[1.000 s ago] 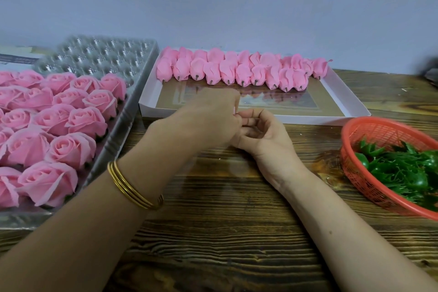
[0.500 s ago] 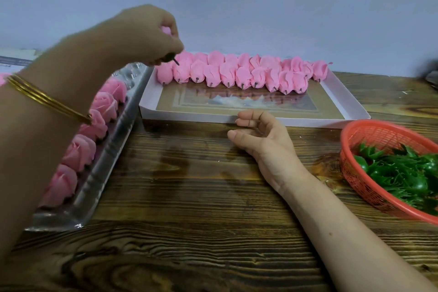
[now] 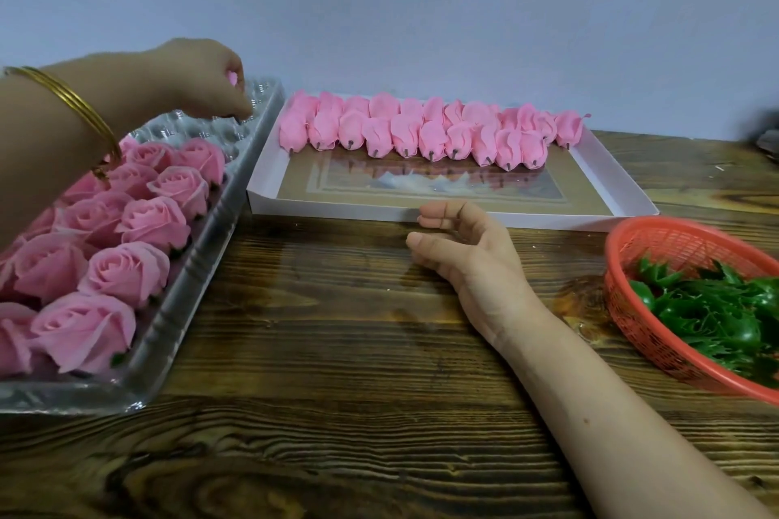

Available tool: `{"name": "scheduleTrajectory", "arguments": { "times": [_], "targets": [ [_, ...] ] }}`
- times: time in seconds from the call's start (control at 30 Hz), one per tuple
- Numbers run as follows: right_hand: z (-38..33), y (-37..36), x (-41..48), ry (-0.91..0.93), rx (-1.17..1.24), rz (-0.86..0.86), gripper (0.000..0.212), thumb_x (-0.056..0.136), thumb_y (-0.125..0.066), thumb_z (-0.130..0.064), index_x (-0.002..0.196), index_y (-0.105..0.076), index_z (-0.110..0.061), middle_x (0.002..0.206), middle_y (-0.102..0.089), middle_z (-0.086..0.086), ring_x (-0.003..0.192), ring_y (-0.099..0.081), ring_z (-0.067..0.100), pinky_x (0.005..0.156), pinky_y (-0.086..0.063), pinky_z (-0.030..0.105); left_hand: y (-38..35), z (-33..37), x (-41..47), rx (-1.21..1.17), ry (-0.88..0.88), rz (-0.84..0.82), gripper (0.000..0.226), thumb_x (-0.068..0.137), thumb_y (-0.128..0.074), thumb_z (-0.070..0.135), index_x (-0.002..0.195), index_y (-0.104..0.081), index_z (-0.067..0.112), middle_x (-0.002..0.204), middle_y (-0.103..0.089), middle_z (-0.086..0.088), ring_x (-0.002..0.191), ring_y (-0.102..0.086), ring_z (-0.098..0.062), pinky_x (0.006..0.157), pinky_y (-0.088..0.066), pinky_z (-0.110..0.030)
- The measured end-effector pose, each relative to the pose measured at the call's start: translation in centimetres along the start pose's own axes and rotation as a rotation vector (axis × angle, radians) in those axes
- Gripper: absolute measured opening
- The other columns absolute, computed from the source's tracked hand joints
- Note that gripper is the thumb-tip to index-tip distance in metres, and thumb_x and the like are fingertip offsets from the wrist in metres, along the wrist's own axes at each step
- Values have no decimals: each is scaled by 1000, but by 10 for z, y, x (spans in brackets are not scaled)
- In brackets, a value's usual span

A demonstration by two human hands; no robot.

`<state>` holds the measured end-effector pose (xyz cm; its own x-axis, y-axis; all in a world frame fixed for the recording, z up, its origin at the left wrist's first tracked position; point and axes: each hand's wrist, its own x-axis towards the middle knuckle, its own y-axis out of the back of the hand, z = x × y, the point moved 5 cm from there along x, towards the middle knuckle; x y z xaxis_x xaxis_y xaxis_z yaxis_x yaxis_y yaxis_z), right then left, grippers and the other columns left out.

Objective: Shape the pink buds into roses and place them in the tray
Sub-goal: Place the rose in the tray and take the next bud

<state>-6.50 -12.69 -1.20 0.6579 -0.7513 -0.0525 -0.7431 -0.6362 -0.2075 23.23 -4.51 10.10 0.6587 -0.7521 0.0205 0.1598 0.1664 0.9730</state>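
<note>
My left hand (image 3: 206, 80) reaches over the far end of the clear plastic tray (image 3: 198, 249) and grips a pink rose (image 3: 232, 78), mostly hidden in its curled fingers, above the empty cups. Several finished pink roses (image 3: 139, 219) fill the near part of that tray. A row of unshaped pink buds (image 3: 417, 131) lies along the back of the white box lid (image 3: 497, 218). My right hand (image 3: 468, 249) rests on the wooden table by the lid's front edge, fingers loosely curled and holding nothing.
A red plastic basket (image 3: 624, 249) with green leaf calyxes (image 3: 716, 308) stands at the right on the wooden table (image 3: 337, 350). A pale wall closes the back. A dark object shows at the far right edge.
My left hand left my right hand at the table's middle, carried the rose up and left, and now lowers it over the tray's far cups. My right hand stayed in place.
</note>
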Motion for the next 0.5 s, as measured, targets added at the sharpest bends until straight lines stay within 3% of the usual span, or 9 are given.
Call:
{"name": "scheduleTrajectory", "arguments": {
  "times": [0.2, 0.37, 0.5],
  "targets": [
    [-1, 0, -1, 0, 18, -19, 36, 58, -77, -11, 93, -67, -14, 92, -66, -1, 81, -65, 13, 76, -52, 29, -16, -11, 12, 52, 57, -170, 15, 80, -76, 10, 83, -63, 3, 72, -64, -13, 59, -56, -25, 53, -41, -27],
    [-3, -3, -3, -3, 62, -34, 26, 76, -71, 8, 94, -65, -9, 91, -63, 3, 83, -63, 19, 68, -52, 24, -32, -12, 12, 144, 55, -248, 20, 84, -74, 13, 93, -63, -1, 91, -64, -18, 78, -56, -31, 62, -41, -30],
    [-4, -4, -4, -3, 69, -38, 23, 79, -66, 10, 92, -66, -10, 88, -62, 4, 83, -62, 21, 69, -52, 24, -35, -8, 9, 172, 45, -246, 23, 86, -71, 13, 98, -61, -5, 93, -60, -18, 84, -54, -31, 67, -38, -31]
  ]
}}
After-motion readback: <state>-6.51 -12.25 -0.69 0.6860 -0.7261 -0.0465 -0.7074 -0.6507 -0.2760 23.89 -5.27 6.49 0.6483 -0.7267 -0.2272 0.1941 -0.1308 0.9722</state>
